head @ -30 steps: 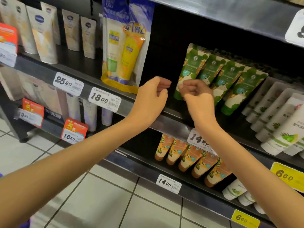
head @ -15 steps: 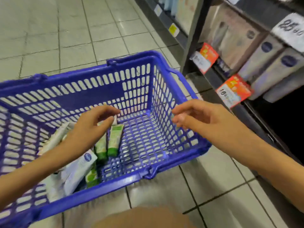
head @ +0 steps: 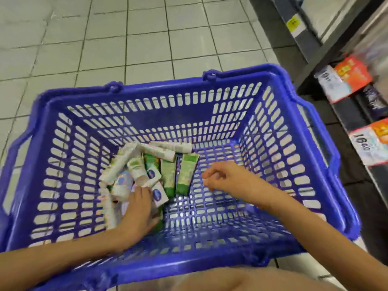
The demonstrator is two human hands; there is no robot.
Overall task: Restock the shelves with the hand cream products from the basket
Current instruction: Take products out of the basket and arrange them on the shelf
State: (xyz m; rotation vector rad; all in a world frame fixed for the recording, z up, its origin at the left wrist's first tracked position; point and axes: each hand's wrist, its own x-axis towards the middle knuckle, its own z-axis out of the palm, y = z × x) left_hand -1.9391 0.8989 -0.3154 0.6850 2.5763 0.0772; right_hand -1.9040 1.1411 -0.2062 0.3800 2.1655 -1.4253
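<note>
Blue slotted basket; green tubes beyond the right hand, white tubes beyond the left hand; pale grey tiled floor.

the bare left hand is reaching forward and down, palm down, fingers stretched out ahead of its forearm; the bare right hand is hovering beside it, fingers loosely curled and holding nothing, its arm angling in from the right
</note>
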